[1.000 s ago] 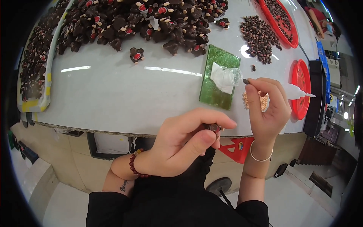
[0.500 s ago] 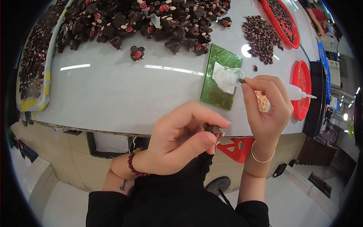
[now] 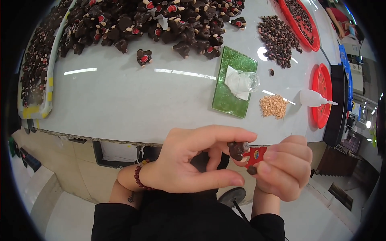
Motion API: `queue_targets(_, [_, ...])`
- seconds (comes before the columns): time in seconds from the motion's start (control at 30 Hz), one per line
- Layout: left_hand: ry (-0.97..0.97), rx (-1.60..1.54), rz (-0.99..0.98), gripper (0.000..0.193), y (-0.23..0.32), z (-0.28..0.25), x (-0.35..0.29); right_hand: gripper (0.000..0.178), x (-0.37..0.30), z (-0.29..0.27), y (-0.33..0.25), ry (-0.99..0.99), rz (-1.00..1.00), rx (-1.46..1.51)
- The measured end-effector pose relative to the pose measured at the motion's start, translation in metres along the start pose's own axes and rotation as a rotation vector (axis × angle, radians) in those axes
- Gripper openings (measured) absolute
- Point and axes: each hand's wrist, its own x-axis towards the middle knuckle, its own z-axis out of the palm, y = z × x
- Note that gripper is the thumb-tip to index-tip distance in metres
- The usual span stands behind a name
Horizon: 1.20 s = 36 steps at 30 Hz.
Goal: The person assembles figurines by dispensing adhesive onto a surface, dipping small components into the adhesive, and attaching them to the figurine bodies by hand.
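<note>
My left hand [image 3: 185, 162], with a beaded bracelet at its wrist, holds a small dark brown figurine [image 3: 236, 150] at its fingers just off the table's front edge. The figurine has pale and reddish parts. Close on its right, my right hand [image 3: 284, 168] is closed, pinching a tiny dark brown piece [image 3: 252, 170] between thumb and forefinger. The piece is just below the figurine; whether they touch I cannot tell. Beyond the hands, a small clear glass jar [image 3: 251, 82] lies tilted on white paper [image 3: 232, 80] on a green slab [image 3: 229, 106].
A heap of tan bits [image 3: 273, 106] and a white squeeze bottle [image 3: 311, 98] sit right of the slab. Small dark pieces [image 3: 278, 40] and red trays [image 3: 315, 42] are farther right. Many brown figurines [image 3: 140, 24] are piled at the back; a taped tray [image 3: 49, 86] stands left.
My right hand has come down from the jar's mouth toward the figurine, carrying the tiny dark piece. My left hand has shifted slightly down, its thumb now away from the figurine.
</note>
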Motion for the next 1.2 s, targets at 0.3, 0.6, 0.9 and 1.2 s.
queue_targets(0.3, [0.035,0.289,0.072,0.045,0.005,0.010,0.003,0.026,-0.001,-0.007,-0.001,-0.077,-0.057,-0.076])
queue_targets(0.6, [0.094,0.409,0.295,0.027,-0.004,0.015,0.005,0.024,0.001,-0.009,0.002,-0.061,0.026,0.106])
queue_targets(0.9, [0.080,0.434,0.347,0.020,-0.006,0.017,0.006,0.027,-0.001,-0.004,0.002,-0.078,0.291,0.299])
queue_targets(1.2, [0.072,0.444,0.333,0.019,-0.001,0.015,0.005,0.026,0.000,-0.004,-0.001,-0.076,0.343,0.360])
